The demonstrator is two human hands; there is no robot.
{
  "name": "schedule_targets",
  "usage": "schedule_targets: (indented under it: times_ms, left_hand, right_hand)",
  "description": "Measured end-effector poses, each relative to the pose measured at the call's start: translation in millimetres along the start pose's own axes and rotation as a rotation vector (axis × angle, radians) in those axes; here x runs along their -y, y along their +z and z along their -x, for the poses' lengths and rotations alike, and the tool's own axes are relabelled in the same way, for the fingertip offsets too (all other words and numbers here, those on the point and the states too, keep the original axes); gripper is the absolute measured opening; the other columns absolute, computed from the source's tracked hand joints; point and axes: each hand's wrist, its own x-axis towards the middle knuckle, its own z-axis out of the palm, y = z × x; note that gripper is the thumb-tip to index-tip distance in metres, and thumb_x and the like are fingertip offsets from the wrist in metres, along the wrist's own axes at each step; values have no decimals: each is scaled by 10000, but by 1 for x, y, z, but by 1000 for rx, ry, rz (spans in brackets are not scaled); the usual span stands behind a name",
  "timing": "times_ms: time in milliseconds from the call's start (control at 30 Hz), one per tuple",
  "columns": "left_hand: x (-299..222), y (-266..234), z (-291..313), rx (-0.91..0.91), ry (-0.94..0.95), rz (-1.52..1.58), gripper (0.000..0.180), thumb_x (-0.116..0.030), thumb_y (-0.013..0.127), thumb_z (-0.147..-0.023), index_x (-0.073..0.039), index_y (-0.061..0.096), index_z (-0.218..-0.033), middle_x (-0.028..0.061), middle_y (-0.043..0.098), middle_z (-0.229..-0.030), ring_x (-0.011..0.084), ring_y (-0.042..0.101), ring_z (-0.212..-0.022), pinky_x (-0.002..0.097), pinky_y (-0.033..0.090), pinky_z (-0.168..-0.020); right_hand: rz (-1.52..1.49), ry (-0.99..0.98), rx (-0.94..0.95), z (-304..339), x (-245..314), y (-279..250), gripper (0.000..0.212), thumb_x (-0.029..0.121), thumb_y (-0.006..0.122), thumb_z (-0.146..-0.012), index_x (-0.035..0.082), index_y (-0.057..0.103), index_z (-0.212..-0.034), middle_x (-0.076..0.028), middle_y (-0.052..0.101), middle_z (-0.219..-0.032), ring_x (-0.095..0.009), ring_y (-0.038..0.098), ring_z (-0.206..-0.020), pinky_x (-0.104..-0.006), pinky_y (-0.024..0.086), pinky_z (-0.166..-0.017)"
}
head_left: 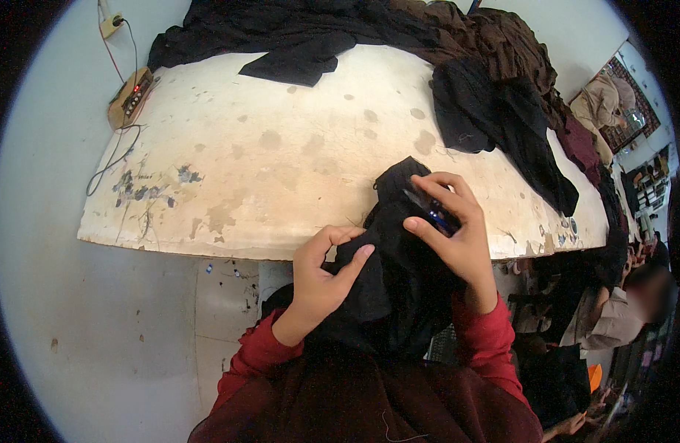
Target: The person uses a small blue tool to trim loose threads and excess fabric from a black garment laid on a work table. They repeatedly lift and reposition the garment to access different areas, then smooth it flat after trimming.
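Black cloth (366,284) hangs over the table's near edge and down toward my lap, with its upper end resting on the tabletop. My left hand (325,269) pinches a fold of this cloth between thumb and fingers. In my right hand (458,225) is a small pair of thread snips (441,218), dark with a bit of blue, gripped between thumb and fingers. Their pale, blurred tip lies close over the cloth's upper part. The palm hides part of the snips.
A worn, cream-coloured table (281,170) curves before me. Dark garments (295,26) pile along its far edge, and more black cloth (495,111) lies at right. A small box with a red light and cable (129,96) sits at the left corner. Another person (613,317) is at far right.
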Motion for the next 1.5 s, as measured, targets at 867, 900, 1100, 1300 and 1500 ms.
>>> schedule_targets:
  times_ms: [867, 900, 1100, 1300, 1500]
  left_hand:
    - [3, 3, 3, -11, 320, -345, 192, 74, 645, -693, -37, 537, -806, 105, 678, -928, 290, 629, -893, 347, 476, -788]
    - [4, 2, 6, -19, 284, -330, 185, 70, 653, -709, -37, 540, -809, 99, 676, -911, 261, 633, -880, 333, 478, -778]
    - [4, -22, 4, 21, -39, 112, 180, 28, 665, -828, -28, 520, -919, 80, 658, -931, 99, 586, -859, 242, 471, -766]
    - [-3, -34, -5, 60, -100, 394, 257, 38, 663, -828, -27, 499, -1015, 73, 644, -912, 112, 589, -835, 236, 466, -760]
    - [-4, -52, -10, 90, -139, 216, 96, 17, 666, -835, -3, 610, -910, 60, 646, -859, 121, 607, -801, 235, 471, -764]
  right_hand:
    - [-192, -97, 368, -17, 23, 3, 403, 149, 824, -679, 27, 668, -1030, -84, 660, -936, -171, 624, -850, -283, 476, -782]
    - [-163, -121, 496, -20, 18, 6, 423, 148, 838, -654, 35, 677, -1028, -84, 660, -947, -187, 624, -857, -291, 476, -792]
    - [-129, 63, -430, -85, -41, -34, 180, 67, 686, -823, 3, 701, -990, -16, 700, -893, -71, 595, -802, -209, 450, -720]
    - [-39, 127, -526, -74, -97, -62, 414, 91, 712, -810, -14, 608, -1196, -99, 668, -1101, -145, 613, -996, -280, 453, -909]
    - [-425, 334, 528, -23, -19, 20, 623, 180, 786, -761, 46, 530, -1313, -18, 633, -1054, -93, 567, -942, -235, 418, -858]
